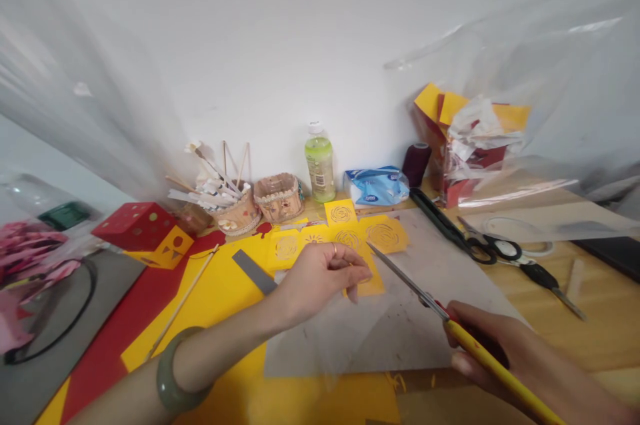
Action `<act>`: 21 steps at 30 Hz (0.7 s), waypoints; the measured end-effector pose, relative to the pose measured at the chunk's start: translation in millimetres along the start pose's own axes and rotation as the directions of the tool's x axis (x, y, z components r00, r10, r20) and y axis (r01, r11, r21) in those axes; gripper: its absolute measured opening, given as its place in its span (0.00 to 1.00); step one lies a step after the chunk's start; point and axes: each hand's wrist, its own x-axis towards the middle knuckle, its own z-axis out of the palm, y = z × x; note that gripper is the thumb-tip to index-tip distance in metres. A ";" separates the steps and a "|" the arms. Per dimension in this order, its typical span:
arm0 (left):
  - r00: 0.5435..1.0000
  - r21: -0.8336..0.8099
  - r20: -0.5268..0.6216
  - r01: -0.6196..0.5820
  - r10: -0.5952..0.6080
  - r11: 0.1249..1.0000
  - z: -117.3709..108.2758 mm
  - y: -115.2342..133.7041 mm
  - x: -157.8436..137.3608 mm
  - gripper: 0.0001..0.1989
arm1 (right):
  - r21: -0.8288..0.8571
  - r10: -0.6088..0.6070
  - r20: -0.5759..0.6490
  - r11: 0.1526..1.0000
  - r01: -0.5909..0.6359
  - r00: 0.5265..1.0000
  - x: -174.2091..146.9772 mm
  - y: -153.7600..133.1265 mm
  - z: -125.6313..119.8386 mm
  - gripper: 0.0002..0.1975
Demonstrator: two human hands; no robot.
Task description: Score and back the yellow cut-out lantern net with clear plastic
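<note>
My left hand [320, 278] is closed, thumb and fingertips together above the yellow cut-paper pieces; what it pinches, if anything, I cannot make out. Several yellow squares with swirl cut-outs lie behind it, among them one cut-out square [342, 213] at the back and a larger swirl piece [385, 236] to the right. In my right hand [487, 345] is a pair of scissors [407, 282], its long blades pointing up-left toward these pieces. A long yellow bar [493, 368] runs back from the blades along that hand; whether it belongs to the scissors is unclear.
A grey mat [415, 338] covers the middle. Yellow sheets [200, 315] and a grey strip [253, 272] lie left. Behind stand a bottle [320, 165], tissue pack [377, 186], small basket [279, 197] and red-yellow box [143, 232]. Other scissors [493, 248] lie right.
</note>
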 end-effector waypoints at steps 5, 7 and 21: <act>1.000 0.025 0.015 0.012 -0.012 1.000 -1.7 -1.4 -1.2 0.07 | -0.055 0.056 -0.018 0.997 -0.057 0.998 2.7 -0.2 1.8 0.20; 0.999 0.025 0.038 0.028 -0.029 0.999 -1.2 -1.4 -2.1 0.08 | -0.036 0.041 0.000 0.999 -0.041 0.999 2.4 -1.1 2.2 0.20; 0.968 0.289 0.243 -0.005 -0.068 0.957 -11.3 -12.2 7.9 0.08 | 0.012 0.094 0.053 0.995 -0.095 0.994 12.8 23.7 17.3 0.20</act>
